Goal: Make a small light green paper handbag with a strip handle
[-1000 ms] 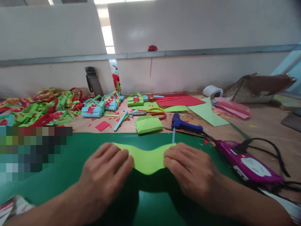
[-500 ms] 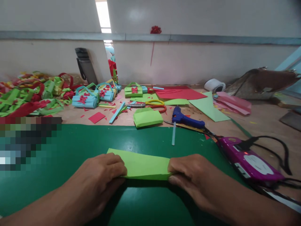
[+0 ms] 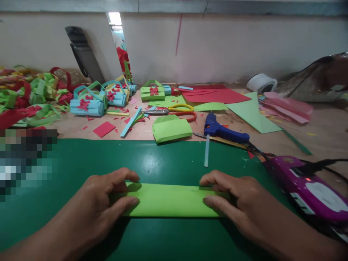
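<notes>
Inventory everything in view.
Paper piece: 1, lime, front centre
Mat: 1, green, beneath
Packet: 1, lime, mat's edge
Glue gun: 1, blue, beside packet
Glue stick: 1, whitish, by gun
Scissors: 1, yellow/orange handles, behind packet
Power strip: 1, magenta, right
Bags: several, blue and green, back
Sheets and scraps: many, mixed, back
Paper heap: 1, multicoloured, left
Bottle: 1, grey, near wall
Roll: 1, white, back right
Handbag: 1, brown, far right
Table: 1, brown, beneath
Left hand: 1, paper's left end
Right hand: 1, opposite end
</notes>
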Demonstrator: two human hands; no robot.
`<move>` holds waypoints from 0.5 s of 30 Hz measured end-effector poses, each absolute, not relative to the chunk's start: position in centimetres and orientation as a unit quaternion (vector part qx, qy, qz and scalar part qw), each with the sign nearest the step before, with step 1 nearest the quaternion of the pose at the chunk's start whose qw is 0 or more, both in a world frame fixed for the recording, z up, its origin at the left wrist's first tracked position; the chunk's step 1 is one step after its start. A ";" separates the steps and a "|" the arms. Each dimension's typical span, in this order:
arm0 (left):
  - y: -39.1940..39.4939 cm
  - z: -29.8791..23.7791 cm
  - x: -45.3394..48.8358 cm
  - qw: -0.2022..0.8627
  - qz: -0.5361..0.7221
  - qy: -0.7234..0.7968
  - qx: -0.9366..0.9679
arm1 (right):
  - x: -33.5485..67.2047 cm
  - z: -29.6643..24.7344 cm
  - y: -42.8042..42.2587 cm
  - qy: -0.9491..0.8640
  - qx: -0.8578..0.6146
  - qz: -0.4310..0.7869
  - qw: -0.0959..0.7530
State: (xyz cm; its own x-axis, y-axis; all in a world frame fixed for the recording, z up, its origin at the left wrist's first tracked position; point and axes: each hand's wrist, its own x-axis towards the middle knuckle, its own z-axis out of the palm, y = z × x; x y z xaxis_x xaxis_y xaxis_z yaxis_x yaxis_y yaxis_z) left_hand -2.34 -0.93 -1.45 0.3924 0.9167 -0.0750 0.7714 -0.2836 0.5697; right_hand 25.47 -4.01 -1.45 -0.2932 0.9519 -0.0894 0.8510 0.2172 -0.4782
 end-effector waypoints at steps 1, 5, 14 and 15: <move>-0.8 -1.6 -2.5 0.254 0.136 0.534 0.795 | 25.5 -1.7 -4.1 -0.776 -0.582 0.214 0.116; -0.5 -2.2 -3.1 0.181 0.164 0.546 0.802 | 25.9 -2.5 -4.3 -0.811 -0.544 0.177 0.126; -1.8 -2.8 -3.2 -0.080 0.181 0.380 0.904 | 26.6 -4.8 -4.0 -0.874 -0.435 0.059 0.207; -2.1 -2.7 -2.7 -0.074 0.170 0.344 0.920 | 26.7 -5.0 -4.1 -0.873 -0.436 0.054 0.210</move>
State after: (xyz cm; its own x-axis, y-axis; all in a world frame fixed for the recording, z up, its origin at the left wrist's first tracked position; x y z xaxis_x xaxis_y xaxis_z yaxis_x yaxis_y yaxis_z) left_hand -2.67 -2.05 -2.67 0.7053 0.6080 0.3646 0.6585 -0.7523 -0.0194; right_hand 26.65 -4.10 -5.01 -0.5315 0.7846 0.3192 0.7396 0.6136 -0.2767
